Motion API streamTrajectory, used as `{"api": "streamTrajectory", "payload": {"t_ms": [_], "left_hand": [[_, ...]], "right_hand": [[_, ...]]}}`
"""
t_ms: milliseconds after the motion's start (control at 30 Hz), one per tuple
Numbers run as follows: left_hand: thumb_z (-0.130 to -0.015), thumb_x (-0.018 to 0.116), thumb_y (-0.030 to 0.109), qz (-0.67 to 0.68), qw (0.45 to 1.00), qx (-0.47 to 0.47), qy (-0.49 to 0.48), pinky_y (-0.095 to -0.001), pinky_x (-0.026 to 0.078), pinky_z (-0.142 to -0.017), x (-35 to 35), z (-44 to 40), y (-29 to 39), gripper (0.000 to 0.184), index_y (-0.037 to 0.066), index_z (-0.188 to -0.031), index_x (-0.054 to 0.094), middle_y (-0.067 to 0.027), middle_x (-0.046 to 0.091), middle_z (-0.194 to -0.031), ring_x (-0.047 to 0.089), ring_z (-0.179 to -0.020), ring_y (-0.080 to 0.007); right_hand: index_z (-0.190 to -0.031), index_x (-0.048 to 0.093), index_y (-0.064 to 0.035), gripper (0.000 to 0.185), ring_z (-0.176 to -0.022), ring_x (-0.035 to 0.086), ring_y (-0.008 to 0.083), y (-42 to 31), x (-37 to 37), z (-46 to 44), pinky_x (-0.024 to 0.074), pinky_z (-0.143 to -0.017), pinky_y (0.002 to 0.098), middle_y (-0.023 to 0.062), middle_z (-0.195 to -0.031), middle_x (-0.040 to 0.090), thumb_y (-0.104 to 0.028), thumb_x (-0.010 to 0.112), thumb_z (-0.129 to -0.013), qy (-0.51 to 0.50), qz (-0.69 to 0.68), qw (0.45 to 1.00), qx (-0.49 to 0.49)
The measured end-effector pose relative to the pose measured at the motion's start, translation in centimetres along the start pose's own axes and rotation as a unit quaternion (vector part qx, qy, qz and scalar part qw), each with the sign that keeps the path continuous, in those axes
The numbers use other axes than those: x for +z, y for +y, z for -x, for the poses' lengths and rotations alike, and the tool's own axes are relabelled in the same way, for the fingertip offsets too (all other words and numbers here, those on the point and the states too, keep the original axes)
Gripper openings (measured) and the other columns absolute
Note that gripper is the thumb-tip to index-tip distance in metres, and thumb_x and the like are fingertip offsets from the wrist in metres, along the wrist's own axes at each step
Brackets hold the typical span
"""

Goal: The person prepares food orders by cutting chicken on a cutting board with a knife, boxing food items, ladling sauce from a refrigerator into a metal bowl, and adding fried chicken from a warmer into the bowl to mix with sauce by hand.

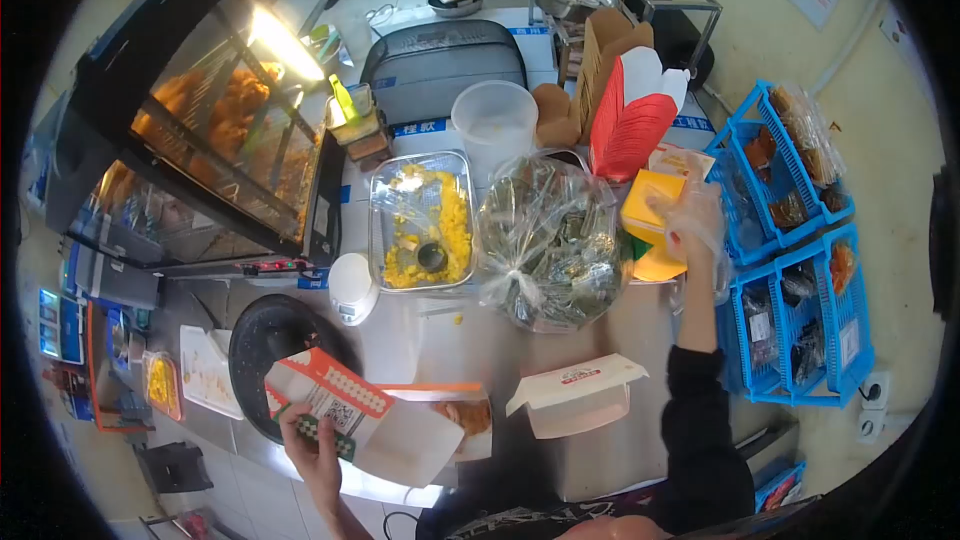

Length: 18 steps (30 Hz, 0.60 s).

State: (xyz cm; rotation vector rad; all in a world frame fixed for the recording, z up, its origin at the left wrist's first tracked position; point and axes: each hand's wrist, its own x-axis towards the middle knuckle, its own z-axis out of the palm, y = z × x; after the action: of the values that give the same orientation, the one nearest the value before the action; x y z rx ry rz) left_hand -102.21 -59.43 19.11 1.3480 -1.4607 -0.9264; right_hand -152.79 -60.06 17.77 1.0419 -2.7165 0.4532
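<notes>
My left hand point(316, 454) is bare and grips the printed red, white and green flap of an open paper food box point(400, 442). A QR code shows on that flap. A browned fried piece of food point(468, 416) lies at the right of this box, beside an orange-edged side. My right hand point(682, 216), in a clear plastic glove, is closed at the side of a yellow paper box point(645, 202); the fingertips are partly hidden. A second yellow piece point(660, 264) sits just below it. Between my hands stands an open white paper box point(580, 398).
A lit glass food warmer point(225, 140) stands at left, near a black round pan point(262, 345) and white scale point(353, 288). Ahead are a tray of yellow food point(455, 210), a tied plastic bag point(550, 240) and red cartons point(628, 130). Blue baskets point(800, 315) line the right.
</notes>
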Motion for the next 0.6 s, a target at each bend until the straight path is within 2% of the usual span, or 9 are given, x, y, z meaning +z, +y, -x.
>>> {"api": "streamTrajectory", "payload": {"t_ms": [100,167,267,300,367,433,500,567,600], "left_hand": [[-0.084,0.055,0.002,-0.003,1.000,0.010,-0.008,-0.0201,0.040,-0.071,-0.7,1.1,1.4,0.022,0.006,-0.104,0.045,-0.0034,0.050,-0.091,0.049,-0.078,-0.0082],[-0.085,0.053,0.002,-0.008,1.000,0.008,-0.005,-0.0198,0.040,-0.071,-2.2,1.9,1.7,0.023,0.006,-0.105,0.045,-0.0036,0.050,-0.093,0.048,-0.079,-0.0083],[-0.084,0.051,0.000,-0.004,0.998,0.002,0.061,-0.0219,0.039,-0.075,-5.2,3.5,1.1,0.026,0.004,-0.109,0.044,-0.0049,0.049,-0.098,0.048,-0.086,-0.0101],[-0.084,0.051,0.000,-0.005,0.998,-0.006,0.068,-0.0219,0.039,-0.075,-6.2,3.7,0.6,0.026,0.004,-0.109,0.044,-0.0049,0.049,-0.098,0.048,-0.086,-0.0101],[-0.084,0.052,0.003,-0.091,0.988,-0.001,0.124,-0.0256,0.038,-0.081,-8.6,4.8,-0.5,0.027,0.004,-0.110,0.045,-0.0065,0.048,-0.103,0.046,-0.093,-0.0132],[-0.084,0.052,0.006,-0.215,0.966,0.019,0.140,-0.0286,0.036,-0.087,-11.5,5.4,-1.7,0.027,0.003,-0.110,0.046,-0.0073,0.046,-0.107,0.044,-0.099,-0.0160],[-0.085,0.053,0.006,-0.202,0.954,-0.004,0.220,-0.0275,0.036,-0.085,-13.2,6.0,-2.5,0.027,0.002,-0.111,0.046,-0.0068,0.046,-0.106,0.044,-0.097,-0.0150],[-0.087,0.052,0.005,-0.143,0.957,-0.072,0.243,-0.0225,0.036,-0.083,-14.3,7.4,-1.8,0.027,0.003,-0.113,0.045,-0.0045,0.044,-0.107,0.043,-0.095,-0.0110],[-0.087,0.052,0.004,-0.107,0.958,-0.055,0.261,-0.0221,0.036,-0.082,-14.9,8.0,-2.6,0.029,0.003,-0.115,0.045,-0.0042,0.043,-0.109,0.044,-0.094,-0.0101]], "right_hand": [[-0.124,0.040,-0.0130,0.057,-0.079,0.061,0.0317,0.4,2.3,-2.3,0.0477,-0.067,0.0427,0.0156,-0.093,0.059,-0.028,0.063,-0.074,-0.065,-0.157,0.985,0.042],[-0.121,0.042,-0.0124,0.053,-0.069,0.060,0.0250,2.7,7.2,-3.0,0.0480,-0.060,0.0401,0.0077,-0.096,0.058,-0.018,0.062,-0.073,-0.019,-0.462,0.886,-0.042],[-0.125,0.042,-0.0065,0.051,-0.096,0.057,0.0252,3.9,2.9,-1.9,0.0474,-0.079,0.0364,0.0147,-0.121,0.048,-0.015,0.057,-0.077,0.005,-0.592,0.803,0.073],[-0.125,0.043,-0.0069,0.052,-0.098,0.056,0.0261,4.4,2.6,-1.8,0.0469,-0.079,0.0368,0.0151,-0.121,0.048,-0.018,0.058,-0.077,0.020,-0.586,0.804,0.096],[-0.124,0.044,-0.0077,0.054,-0.100,0.054,0.0278,6.0,3.1,-2.5,0.0460,-0.081,0.0375,0.0159,-0.121,0.048,-0.025,0.060,-0.075,0.022,-0.439,0.896,0.060],[-0.124,0.045,-0.0085,0.057,-0.103,0.053,0.0296,8.1,4.7,-3.3,0.0451,-0.083,0.0383,0.0167,-0.122,0.048,-0.031,0.062,-0.074,0.011,-0.091,0.993,-0.070],[-0.123,0.047,-0.0093,0.061,-0.105,0.051,0.0314,9.8,5.3,-3.2,0.0442,-0.085,0.0390,0.0176,-0.122,0.048,-0.038,0.064,-0.072,0.020,0.198,0.957,-0.210],[-0.122,0.048,-0.0101,0.064,-0.108,0.049,0.0331,7.9,3.6,-1.5,0.0433,-0.087,0.0397,0.0184,-0.122,0.048,-0.044,0.066,-0.071,0.029,0.303,0.901,-0.309],[-0.122,0.048,-0.0101,0.064,-0.108,0.049,0.0331,5.4,2.5,0.9,0.0433,-0.087,0.0397,0.0184,-0.122,0.048,-0.044,0.066,-0.071,0.005,0.294,0.899,-0.324]]}}
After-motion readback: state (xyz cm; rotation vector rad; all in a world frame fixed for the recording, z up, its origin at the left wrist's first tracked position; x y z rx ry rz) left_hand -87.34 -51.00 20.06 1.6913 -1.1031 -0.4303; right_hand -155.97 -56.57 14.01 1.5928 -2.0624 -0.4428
